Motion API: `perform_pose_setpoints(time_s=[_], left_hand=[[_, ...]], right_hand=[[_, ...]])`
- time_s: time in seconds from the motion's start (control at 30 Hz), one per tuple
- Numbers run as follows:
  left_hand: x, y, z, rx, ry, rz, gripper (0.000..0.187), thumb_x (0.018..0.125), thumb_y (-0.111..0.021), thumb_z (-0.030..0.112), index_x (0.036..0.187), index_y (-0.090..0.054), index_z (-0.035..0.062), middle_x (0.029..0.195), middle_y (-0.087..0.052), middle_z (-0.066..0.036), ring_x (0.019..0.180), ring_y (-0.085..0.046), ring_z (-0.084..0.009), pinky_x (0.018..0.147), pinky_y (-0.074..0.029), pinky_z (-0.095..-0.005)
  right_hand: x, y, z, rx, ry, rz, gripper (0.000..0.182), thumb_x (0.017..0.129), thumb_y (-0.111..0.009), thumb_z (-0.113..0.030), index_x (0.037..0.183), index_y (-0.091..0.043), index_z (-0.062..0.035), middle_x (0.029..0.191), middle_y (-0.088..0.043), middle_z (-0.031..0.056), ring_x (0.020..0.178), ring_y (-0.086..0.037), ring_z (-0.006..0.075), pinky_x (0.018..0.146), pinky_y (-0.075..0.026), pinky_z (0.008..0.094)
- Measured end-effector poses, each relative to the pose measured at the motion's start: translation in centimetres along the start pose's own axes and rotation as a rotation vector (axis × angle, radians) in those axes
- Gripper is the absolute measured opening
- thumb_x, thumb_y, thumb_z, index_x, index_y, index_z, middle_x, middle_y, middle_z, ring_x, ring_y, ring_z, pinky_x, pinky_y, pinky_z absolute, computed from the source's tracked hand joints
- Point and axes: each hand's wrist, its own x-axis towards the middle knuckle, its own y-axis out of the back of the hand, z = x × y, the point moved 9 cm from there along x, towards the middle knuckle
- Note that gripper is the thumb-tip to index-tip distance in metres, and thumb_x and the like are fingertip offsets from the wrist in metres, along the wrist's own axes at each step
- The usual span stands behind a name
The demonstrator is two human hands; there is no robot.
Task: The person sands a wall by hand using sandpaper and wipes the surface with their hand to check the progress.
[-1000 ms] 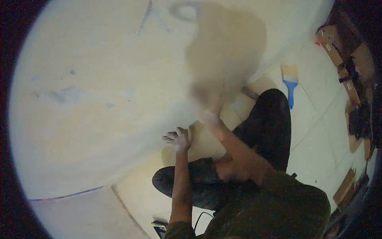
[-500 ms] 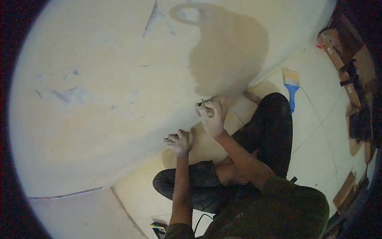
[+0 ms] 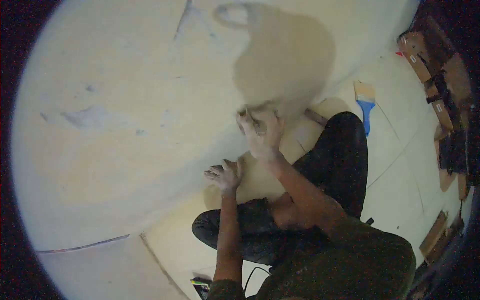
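My left hand (image 3: 225, 176), dusted grey, rests near the lower edge of the large pale surface (image 3: 125, 170), its fingers apart and nothing visible in them. Up and to the right, my right hand (image 3: 262, 132) is at the same surface, fingers bent around something small and grey that I cannot make out. The shadow of my head and arm falls on the surface above it.
A brush (image 3: 366, 106) with a blue handle lies on the tiled floor (image 3: 395, 175) to the right. Cardboard pieces (image 3: 440, 115) line the far right. A small dark box (image 3: 201, 286) and a black cable (image 3: 252, 272) are at the bottom.
My right hand has moved slightly up and left along the surface. My left hand has stayed almost in place. The view has shifted a little.
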Motion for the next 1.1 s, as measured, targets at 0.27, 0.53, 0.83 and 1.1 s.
perform_pose_setpoints(time_s=[0.27,0.53,0.83,1.1], left_hand=[[0.0,2.6,1.1,-0.067,0.057,-0.17,0.095,0.094,-0.037,0.081,0.152,-0.046,0.0059,0.152,-0.023,-0.054,0.141,-0.007,-0.0775,0.114,-0.005,-0.0814],[1.1,-1.6,0.0,-0.012,-0.062,-0.005,0.095,0.092,-0.042,0.082,0.146,-0.052,0.0051,0.149,-0.025,-0.056,0.141,-0.008,-0.0778,0.113,-0.006,-0.0819],[0.3,-1.0,0.1,0.064,-0.017,-0.083,0.098,0.091,-0.044,0.082,0.153,-0.047,0.0062,0.148,-0.027,-0.056,0.142,-0.009,-0.0765,0.113,-0.011,-0.0815],[0.2,-0.3,0.6,-0.021,0.038,-0.154,0.101,0.09,-0.04,0.084,0.157,-0.04,0.0084,0.154,-0.026,-0.05,0.143,-0.009,-0.0753,0.115,-0.007,-0.0803]], right_hand=[[-4.7,-0.4,5.9,-0.007,-0.042,-0.12,0.023,0.078,-0.087,-0.013,0.091,-0.068,-0.0126,0.09,-0.069,0.0057,0.095,-0.058,0.0286,0.095,-0.034,0.0566],[-1.8,-1.7,3.8,0.058,-0.013,-0.112,0.025,0.078,-0.088,-0.012,0.091,-0.067,-0.0118,0.094,-0.067,0.0049,0.096,-0.057,0.0305,0.091,-0.038,0.0538],[2.7,-0.2,-2.3,-0.113,0.157,-0.056,0.023,0.084,-0.082,-0.008,0.097,-0.063,-0.0094,0.087,-0.063,0.0051,0.085,-0.058,0.0262,0.094,-0.037,0.0472],[-0.8,-0.1,2.1,0.044,-0.128,-0.119,0.023,0.081,-0.088,-0.021,0.092,-0.07,-0.0102,0.093,-0.065,0.0074,0.089,-0.055,0.03,0.09,-0.038,0.0508]])
